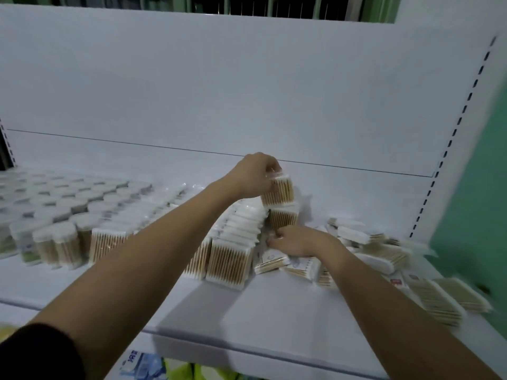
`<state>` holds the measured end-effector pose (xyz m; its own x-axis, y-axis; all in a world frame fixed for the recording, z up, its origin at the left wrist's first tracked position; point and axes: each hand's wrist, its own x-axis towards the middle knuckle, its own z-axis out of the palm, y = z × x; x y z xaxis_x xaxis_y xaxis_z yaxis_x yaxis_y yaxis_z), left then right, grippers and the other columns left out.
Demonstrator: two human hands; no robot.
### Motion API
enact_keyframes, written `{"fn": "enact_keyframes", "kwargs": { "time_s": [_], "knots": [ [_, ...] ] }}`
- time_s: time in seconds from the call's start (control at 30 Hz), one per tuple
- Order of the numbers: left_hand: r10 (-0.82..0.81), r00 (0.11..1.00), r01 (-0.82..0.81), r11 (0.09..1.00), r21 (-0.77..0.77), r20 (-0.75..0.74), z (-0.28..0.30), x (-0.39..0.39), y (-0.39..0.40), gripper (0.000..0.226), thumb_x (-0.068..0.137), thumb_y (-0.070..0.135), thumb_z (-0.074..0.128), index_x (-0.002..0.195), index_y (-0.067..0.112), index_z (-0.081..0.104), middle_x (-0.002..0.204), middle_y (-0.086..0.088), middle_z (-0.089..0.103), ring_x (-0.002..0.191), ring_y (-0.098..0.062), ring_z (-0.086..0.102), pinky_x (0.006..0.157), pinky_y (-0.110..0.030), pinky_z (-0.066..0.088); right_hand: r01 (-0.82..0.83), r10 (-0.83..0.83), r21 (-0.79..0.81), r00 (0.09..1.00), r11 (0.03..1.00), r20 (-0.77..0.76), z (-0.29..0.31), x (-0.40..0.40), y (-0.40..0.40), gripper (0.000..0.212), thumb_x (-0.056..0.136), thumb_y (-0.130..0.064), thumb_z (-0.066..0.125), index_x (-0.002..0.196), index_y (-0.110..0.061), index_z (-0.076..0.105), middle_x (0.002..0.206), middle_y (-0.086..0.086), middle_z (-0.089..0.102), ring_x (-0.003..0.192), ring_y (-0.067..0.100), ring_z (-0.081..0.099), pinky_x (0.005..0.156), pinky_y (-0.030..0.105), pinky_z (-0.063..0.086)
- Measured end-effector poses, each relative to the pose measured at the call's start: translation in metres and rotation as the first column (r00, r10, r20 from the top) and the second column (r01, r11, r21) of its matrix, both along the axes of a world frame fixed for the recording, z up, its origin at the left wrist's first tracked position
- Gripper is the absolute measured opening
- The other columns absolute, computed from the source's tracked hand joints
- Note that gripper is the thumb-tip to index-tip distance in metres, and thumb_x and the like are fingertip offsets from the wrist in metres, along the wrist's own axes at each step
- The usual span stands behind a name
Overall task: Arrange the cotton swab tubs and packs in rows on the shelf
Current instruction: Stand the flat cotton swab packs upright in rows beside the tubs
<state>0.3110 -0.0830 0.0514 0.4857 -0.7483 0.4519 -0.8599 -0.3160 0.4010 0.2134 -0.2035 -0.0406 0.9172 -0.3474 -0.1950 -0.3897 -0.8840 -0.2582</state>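
Head view, left to right. Round tubs (pixel 59 244) stand in packed rows at the shelf's left end, back to front. Next, upright swab packs (pixel 229 259) stand in rows running toward the back panel. Left hand (pixel 253 174) is up near the back of the shelf (pixel 274 311), fingers curled, pinching the top edge of one pack (pixel 277 191). Pack hangs upright, sticks vertical, directly above a standing pack (pixel 284 216) at the far end of the rows, apparently just touching it. Right hand (pixel 295 240) is lower and nearer the front edge, fingertips on the rows' right side; grip unclear, cannot tell. Loose packs (pixel 384 256) lie flat, jumbled, toward the right end. Judgement: the held pack needs a straight drop to seat; left hand is the one placed to do it.
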Motion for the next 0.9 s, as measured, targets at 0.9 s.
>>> {"fn": "enact_keyframes", "kwargs": {
  "time_s": [0.9],
  "knots": [
    [-0.075, 0.971, -0.006, 0.940, 0.341, 0.226, -0.035, -0.004, -0.067, 0.041, 0.089, 0.019, 0.064, 0.128, 0.018, 0.055, 0.118, -0.002, 0.061, 0.110, -0.021, 0.054, 0.089, -0.031, 0.044, -0.091, 0.087, -0.007, 0.920, 0.996, 0.382, 0.036, -0.047, -0.008, 0.027, 0.098, -0.035, 0.052, 0.098, -0.014, 0.069, 0.090, 0.008, 0.071, 0.083, 0.025, 0.067, 0.080, 0.042, 0.055]
  ]
}}
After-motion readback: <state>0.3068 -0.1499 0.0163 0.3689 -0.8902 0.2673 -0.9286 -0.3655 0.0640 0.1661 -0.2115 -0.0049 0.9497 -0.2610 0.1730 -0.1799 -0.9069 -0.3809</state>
